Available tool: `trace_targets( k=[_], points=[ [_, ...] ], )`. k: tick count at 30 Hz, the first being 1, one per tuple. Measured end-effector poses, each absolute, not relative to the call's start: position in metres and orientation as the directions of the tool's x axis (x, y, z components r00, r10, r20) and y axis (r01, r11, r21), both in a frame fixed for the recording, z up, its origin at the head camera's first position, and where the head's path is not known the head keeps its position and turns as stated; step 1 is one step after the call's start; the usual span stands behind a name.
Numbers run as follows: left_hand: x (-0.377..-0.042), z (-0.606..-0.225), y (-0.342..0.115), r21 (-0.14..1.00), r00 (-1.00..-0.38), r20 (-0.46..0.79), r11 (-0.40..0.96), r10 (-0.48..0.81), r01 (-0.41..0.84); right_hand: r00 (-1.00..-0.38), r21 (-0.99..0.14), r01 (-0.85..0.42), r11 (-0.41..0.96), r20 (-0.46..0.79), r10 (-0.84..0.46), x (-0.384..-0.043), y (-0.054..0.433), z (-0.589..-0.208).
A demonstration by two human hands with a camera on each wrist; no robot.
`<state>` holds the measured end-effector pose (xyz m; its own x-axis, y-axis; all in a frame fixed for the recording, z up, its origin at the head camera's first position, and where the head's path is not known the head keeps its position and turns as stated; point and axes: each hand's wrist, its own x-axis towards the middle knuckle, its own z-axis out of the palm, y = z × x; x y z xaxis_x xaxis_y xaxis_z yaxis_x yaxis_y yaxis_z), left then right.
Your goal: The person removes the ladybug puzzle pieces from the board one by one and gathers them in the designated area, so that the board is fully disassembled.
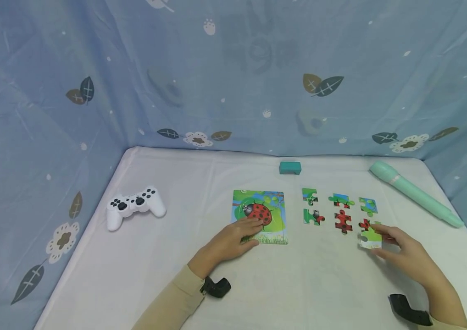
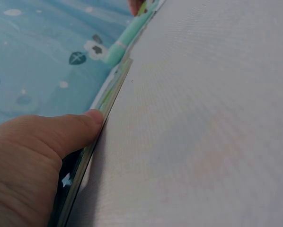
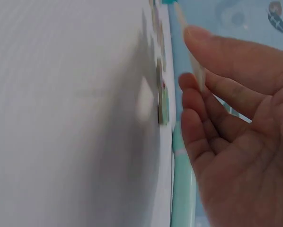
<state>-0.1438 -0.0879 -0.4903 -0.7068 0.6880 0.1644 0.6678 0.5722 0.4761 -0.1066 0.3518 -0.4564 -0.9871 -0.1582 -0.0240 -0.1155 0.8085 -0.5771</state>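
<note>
My left hand [image 1: 227, 240] rests on the lower left of a square ladybug puzzle board [image 1: 275, 201]. In the left wrist view its thumb [image 2: 80, 130] touches the board's edge. To the right, my right hand [image 1: 408, 256] pinches a green-and-white puzzle piece [image 1: 370, 239] between thumb and fingers. The right wrist view shows that piece [image 3: 193, 64] edge-on, raised off the table. Partly hidden behind it lies a red puzzle piece [image 1: 364, 224]. More pieces lie in two rows between the hands, among them a red middle one [image 1: 343, 222].
A white game controller [image 1: 135, 206] lies at the left of the white table [image 1: 184, 183]. At the back stands a small teal block [image 1: 290, 167]. A mint-green microphone-shaped object [image 1: 417, 192] lies along the right edge. Blue patterned cloth [image 1: 233, 68] surrounds the table.
</note>
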Motion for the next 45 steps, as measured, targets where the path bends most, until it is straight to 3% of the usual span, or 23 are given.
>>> trace_targets(
  k=[9, 18, 27, 35, 45],
  points=[
    [-0.145, -0.491, -0.088, 0.482, -0.693, 0.191, 0.549, 0.695, 0.683, -0.985, -0.648, -0.081, 0.757, -0.067, -0.162, -0.091, 0.372, -0.469],
    [-0.145, -0.494, -0.088, 0.499, -0.703, 0.183, 0.551, 0.687, 0.669, -0.974, -0.66, -0.192, 0.727, 0.036, -0.225, -0.091, 0.369, -0.478],
    [-0.144, -0.493, -0.088, 0.506, -0.718, 0.161, 0.568, 0.677, 0.649, -0.975, -0.635, -0.171, 0.753, 0.001, -0.221, -0.092, 0.369, -0.478],
    [-0.144, -0.492, -0.088, 0.507, -0.716, 0.162, 0.566, 0.679, 0.65, -0.97, -0.716, -0.223, 0.662, 0.095, -0.224, -0.091, 0.37, -0.48],
    [-0.143, -0.492, -0.089, 0.494, -0.713, 0.194, 0.561, 0.673, 0.664, -0.964, -0.722, -0.249, 0.645, 0.124, -0.234, -0.092, 0.361, -0.466]
  ],
)
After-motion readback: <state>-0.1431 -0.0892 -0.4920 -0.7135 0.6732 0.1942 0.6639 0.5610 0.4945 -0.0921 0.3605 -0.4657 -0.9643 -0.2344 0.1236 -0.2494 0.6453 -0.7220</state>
